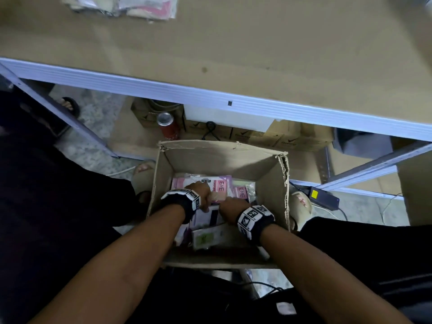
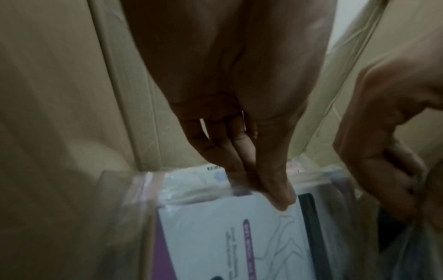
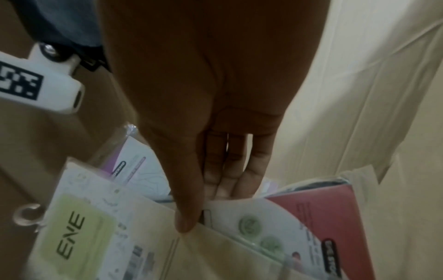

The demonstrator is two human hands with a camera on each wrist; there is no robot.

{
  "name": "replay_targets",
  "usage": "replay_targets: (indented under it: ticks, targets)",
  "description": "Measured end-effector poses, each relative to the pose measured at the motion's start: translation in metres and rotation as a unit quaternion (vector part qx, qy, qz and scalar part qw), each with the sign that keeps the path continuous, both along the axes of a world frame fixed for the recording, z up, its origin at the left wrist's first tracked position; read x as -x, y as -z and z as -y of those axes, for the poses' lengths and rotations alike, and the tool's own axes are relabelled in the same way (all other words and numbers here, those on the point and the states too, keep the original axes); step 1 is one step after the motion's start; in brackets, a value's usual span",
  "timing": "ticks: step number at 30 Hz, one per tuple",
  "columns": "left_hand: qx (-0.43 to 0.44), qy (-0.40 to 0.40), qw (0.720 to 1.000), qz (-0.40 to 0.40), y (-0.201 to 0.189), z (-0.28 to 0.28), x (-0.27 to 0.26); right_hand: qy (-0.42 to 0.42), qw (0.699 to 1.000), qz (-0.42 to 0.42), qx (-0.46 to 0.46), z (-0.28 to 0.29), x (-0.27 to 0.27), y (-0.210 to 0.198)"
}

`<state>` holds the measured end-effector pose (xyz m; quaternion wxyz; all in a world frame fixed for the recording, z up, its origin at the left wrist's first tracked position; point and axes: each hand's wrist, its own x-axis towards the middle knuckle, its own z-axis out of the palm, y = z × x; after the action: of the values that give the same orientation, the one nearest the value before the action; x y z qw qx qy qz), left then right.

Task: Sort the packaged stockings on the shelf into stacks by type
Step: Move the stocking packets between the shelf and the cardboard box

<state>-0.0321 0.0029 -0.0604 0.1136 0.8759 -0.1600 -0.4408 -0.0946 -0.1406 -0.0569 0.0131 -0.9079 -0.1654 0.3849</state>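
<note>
An open cardboard box [image 1: 222,146] on the floor holds several packaged stockings: pink ENE packets [image 1: 222,184] at the back, a white-and-purple packet [image 1: 208,217] in the middle, and a green ENE packet [image 1: 205,238] in front. Both hands are down inside the box. My left hand [image 2: 268,193] pinches the top edge of the white-and-purple packet [image 2: 215,236], thumb in front and fingers behind. My right hand [image 3: 203,208] pinches the green ENE packet [image 3: 79,227], with its fingers tucked behind it, beside a red-backed packet [image 3: 330,212]. A few sorted packets [image 1: 121,5] lie on the shelf board [image 1: 233,54].
The shelf's white front rail [image 1: 210,94] runs just beyond the box. Under it stand a red can [image 1: 167,126] and flat cartons [image 1: 280,139]. A black power adapter [image 1: 323,197] and cables lie to the right. My sandalled feet [image 1: 301,206] flank the box.
</note>
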Motion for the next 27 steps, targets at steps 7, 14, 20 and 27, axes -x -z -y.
replay_targets:
  ticks: [7, 14, 20, 27]
  targets:
    - [0.040, 0.026, 0.995, 0.088, -0.066, 0.007, -0.016, 0.044, 0.997, 0.065, -0.015, 0.010, -0.014, -0.068]
    - [0.094, 0.043, 0.978, 0.181, -0.155, 0.007, -0.024, 0.066, 0.988, 0.136, -0.030, 0.026, -0.019, -0.156]
    - [0.102, 0.089, 0.959, 0.250, -0.242, 0.013, -0.028, 0.091, 0.969, 0.225, -0.057, 0.034, -0.012, -0.235]
    - [0.126, 0.101, 0.938, 0.306, -0.355, 0.014, -0.033, 0.093, 0.949, 0.286, -0.094, 0.047, -0.009, -0.330]
